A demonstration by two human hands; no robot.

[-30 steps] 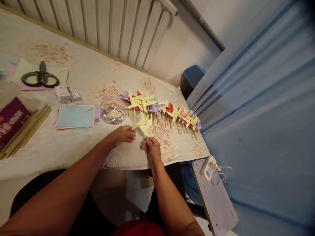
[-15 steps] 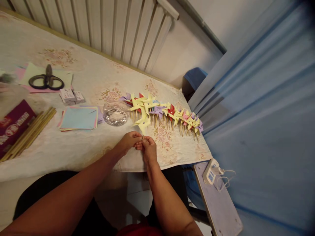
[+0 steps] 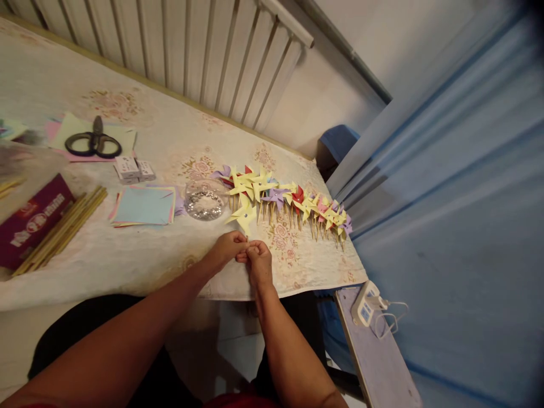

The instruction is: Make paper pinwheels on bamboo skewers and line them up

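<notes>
A yellow paper pinwheel (image 3: 243,215) points away from me, its thin stick pinched between my two hands. The fingers of my left hand (image 3: 232,247) close around the stick from the left. My right hand (image 3: 260,262) grips it from the right, its fingertips touching those of the left. Just beyond lies a row of finished pinwheels (image 3: 277,196) in yellow, purple, red and pink on sticks. To the left of the held pinwheel sits a clear round dish (image 3: 205,204) of small shiny pieces.
Left on the flowered tablecloth (image 3: 170,272) lie a stack of coloured paper squares (image 3: 144,205), small white boxes (image 3: 132,169), black-handled scissors (image 3: 94,144), a purple box (image 3: 36,222) and a bundle of sticks (image 3: 63,232). A power strip (image 3: 364,304) rests on a stool by the blue curtain (image 3: 459,238).
The view has shifted slightly, so things on the table sit a little farther right. The pinwheel has turned a bit; both hands still pinch its stick.
</notes>
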